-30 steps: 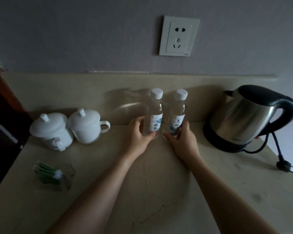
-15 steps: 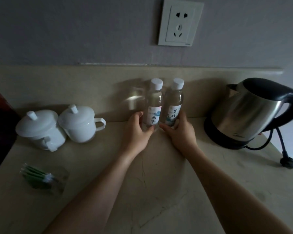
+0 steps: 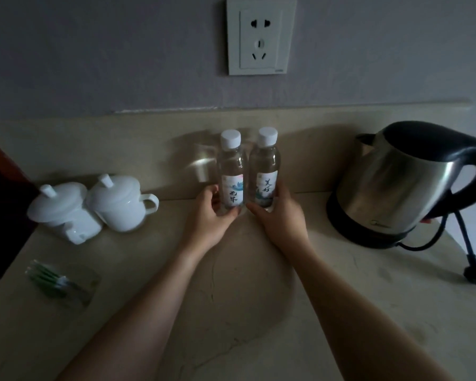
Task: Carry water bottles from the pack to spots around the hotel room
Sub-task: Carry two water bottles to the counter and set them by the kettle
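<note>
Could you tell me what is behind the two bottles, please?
Behind the bottles rises the beige backsplash, with their shadow on it. The counter strip right behind their bases is hidden by the bottles and hands.

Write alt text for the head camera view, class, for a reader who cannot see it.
Two hands hold two upright water bottles side by side at the back of a beige counter: left hand grips the left bottle, right hand the right bottle. Two lidded white cups stand left, a steel electric kettle right, a wall socket above.
</note>
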